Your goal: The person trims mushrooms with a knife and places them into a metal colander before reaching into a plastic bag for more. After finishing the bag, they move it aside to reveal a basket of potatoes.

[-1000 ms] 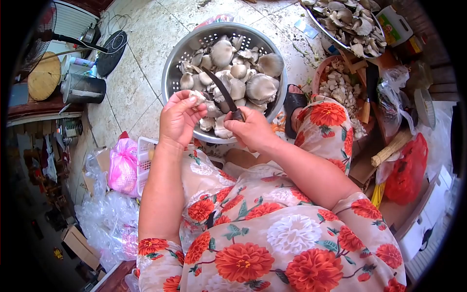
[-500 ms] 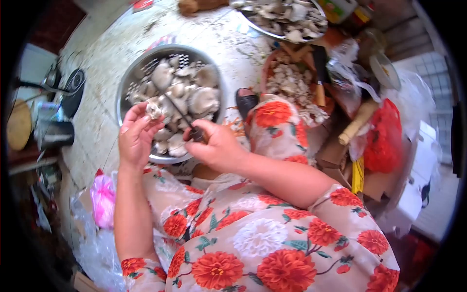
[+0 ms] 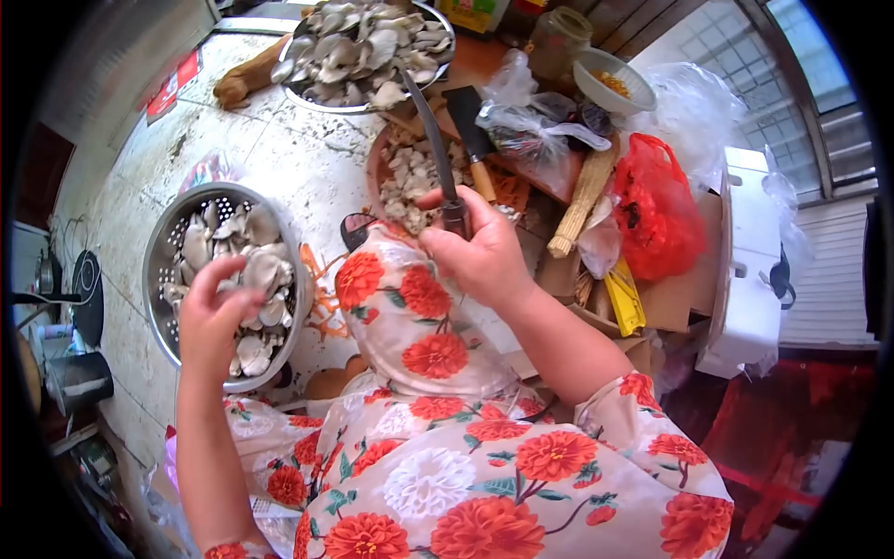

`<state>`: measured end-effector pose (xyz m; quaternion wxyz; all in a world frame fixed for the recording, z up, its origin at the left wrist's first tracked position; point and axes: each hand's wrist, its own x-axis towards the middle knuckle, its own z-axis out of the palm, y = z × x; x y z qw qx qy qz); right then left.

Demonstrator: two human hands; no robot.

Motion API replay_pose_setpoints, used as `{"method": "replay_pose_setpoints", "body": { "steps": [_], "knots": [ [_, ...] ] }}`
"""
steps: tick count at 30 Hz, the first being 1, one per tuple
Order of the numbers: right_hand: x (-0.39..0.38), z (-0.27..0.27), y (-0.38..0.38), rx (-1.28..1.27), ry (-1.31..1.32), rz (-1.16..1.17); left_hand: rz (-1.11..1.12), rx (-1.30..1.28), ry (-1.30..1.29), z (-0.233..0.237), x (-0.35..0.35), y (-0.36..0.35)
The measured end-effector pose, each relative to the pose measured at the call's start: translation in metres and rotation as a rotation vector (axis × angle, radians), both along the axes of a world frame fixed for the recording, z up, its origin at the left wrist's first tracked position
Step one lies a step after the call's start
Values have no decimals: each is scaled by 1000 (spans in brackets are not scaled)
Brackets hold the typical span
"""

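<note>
Near the reddish bowl (image 3: pixel 380 177) of small pale mushroom pieces (image 3: pixel 406 177), my right hand (image 3: pixel 477 244) is closed round the dark handle of a knife (image 3: pixel 430 130), its blade pointing up. My left hand (image 3: pixel 220 312) is over the lower part of a perforated metal colander (image 3: pixel 160 347), its fingers apart and slightly blurred, with nothing visible between them. Grey oyster mushrooms (image 3: pixel 265 270) fill the colander beneath and beside it.
Another metal bowl (image 3: pixel 451 58) heaped with mushrooms stands at the top. Beyond it lies a brown animal or soft object (image 3: pixel 250 79). On the right are a cleaver (image 3: pixel 468 121), a red plastic bag (image 3: pixel 656 210), a white foam box (image 3: pixel 745 270) and a corncob-like stick (image 3: pixel 585 200).
The view has swung right. My right hand has moved with the knife from the colander to beside the reddish bowl. The mushroom piece is gone from my left hand, whose fingers have opened.
</note>
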<state>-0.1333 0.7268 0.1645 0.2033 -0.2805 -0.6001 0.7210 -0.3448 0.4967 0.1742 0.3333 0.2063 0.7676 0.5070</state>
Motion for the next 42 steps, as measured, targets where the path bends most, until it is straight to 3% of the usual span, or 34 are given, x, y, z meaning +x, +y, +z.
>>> {"method": "replay_pose_setpoints", "body": {
  "steps": [1,3,7,11,15,21,23,25,27,29,33,35,37,39,42],
  "knots": [
    [12,-11,14,-19,-105,-35,17,-98,24,-4,-3,-18],
    [36,-58,45,237,-318,-196,43,-236,144,-16,-7,-63],
    [91,-118,95,307,-432,-553,64,-469,528,-21,7,-155],
    [133,-136,116,94,-560,-743,132,-638,635,-37,44,-225],
    [145,-150,135,49,-664,-710,265,-607,779,-52,71,-228],
    [132,-186,210,107,-776,-582,194,-708,796,-50,69,-226],
    [133,-211,227,394,-699,-673,167,-729,843,-45,72,-219],
    [145,-230,245,588,-717,-612,173,-763,849,-42,75,-217],
    [117,-182,202,672,-760,-592,196,-703,841,-43,76,-217],
    [109,-176,193,820,-865,-529,229,-722,834,-45,75,-222],
    [37,-102,142,807,-596,-133,277,-682,783,-44,70,-228],
    [-16,-58,106,337,-423,55,278,-678,768,-45,66,-233],
    [-63,-31,70,712,-502,491,283,-672,756,-45,66,-234],
    [-98,-38,36,950,-387,920,289,-673,755,-46,67,-237],
    [-132,-77,-28,1034,-476,1553,280,-676,749,-48,67,-242]
  ]
}}
